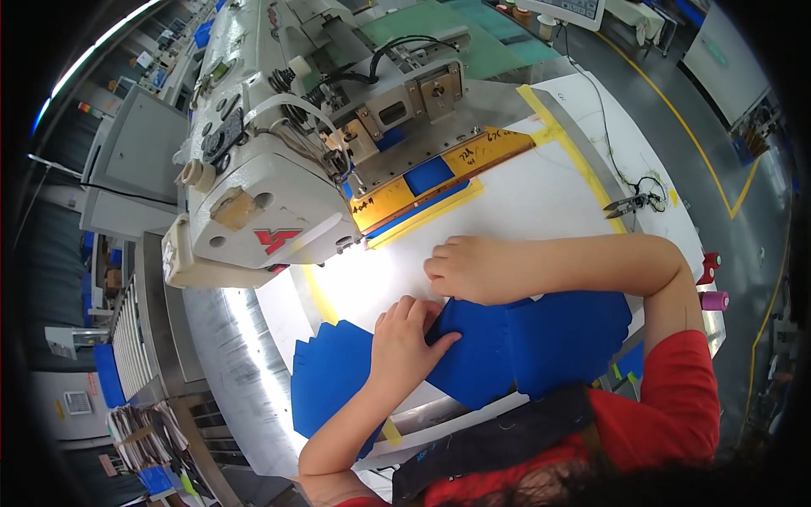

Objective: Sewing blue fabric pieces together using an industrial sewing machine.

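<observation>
Blue fabric pieces (486, 346) being sorted on the tabletop (524, 194).
Left hand (405, 342) and right hand (469, 269) are pressed flat, clamped on nothing; one piece must be separated toward the sewing machine (253, 194).

White table (541, 190) bears blue fabric pieces (541, 338)

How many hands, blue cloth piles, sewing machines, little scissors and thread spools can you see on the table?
Hands: 2, the left hand and the right hand
Blue cloth piles: 2, the left pile and the right pile
Sewing machine: 1
Little scissors: 1
Thread spool: 1, pink
Total: 7
</observation>
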The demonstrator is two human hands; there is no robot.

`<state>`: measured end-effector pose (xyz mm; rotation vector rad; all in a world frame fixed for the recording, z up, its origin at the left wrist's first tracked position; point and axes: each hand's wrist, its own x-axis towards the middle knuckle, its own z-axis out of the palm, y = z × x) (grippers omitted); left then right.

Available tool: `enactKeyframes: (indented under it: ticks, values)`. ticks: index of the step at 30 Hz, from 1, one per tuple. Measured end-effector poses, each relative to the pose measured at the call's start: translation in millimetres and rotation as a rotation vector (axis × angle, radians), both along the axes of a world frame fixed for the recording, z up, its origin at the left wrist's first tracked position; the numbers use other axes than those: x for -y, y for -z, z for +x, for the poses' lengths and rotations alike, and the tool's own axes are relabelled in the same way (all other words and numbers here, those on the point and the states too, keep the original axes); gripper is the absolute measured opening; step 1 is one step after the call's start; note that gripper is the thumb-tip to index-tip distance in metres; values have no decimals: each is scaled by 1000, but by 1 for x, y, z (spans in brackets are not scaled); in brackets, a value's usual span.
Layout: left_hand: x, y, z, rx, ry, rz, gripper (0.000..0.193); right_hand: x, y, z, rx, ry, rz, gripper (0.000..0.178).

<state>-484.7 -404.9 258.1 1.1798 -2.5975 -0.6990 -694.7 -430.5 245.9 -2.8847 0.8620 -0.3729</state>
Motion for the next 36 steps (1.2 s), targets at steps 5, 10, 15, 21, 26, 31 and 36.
enactKeyframes:
  ticks: [5, 10, 15, 21, 26, 31, 36]
  values:
    - [-1, -23, 4, -154, -106, 266, 28, -17, -43, -17, 166, 217, 444, 12]
    - [20, -20, 0, -59, -107, 377, 25, -10, -29, -27, 96, 266, 421, 20]
    - [39, -7, -5, -132, -71, -7, 28, 8, -10, -15, 122, 198, 336, 26]
    - [51, 12, 4, -74, 43, -383, 38, 47, 3, -26, 204, 603, 358, 33]
    - [51, 22, 1, 87, -36, -390, 55, 62, 8, -20, 240, 621, 361, 35]
    - [54, 26, 0, 49, -52, -396, 58, 67, 10, -16, 217, 654, 269, 35]
    - [61, 29, 1, 49, -23, -432, 61, 67, 11, -19, 239, 710, 224, 32]
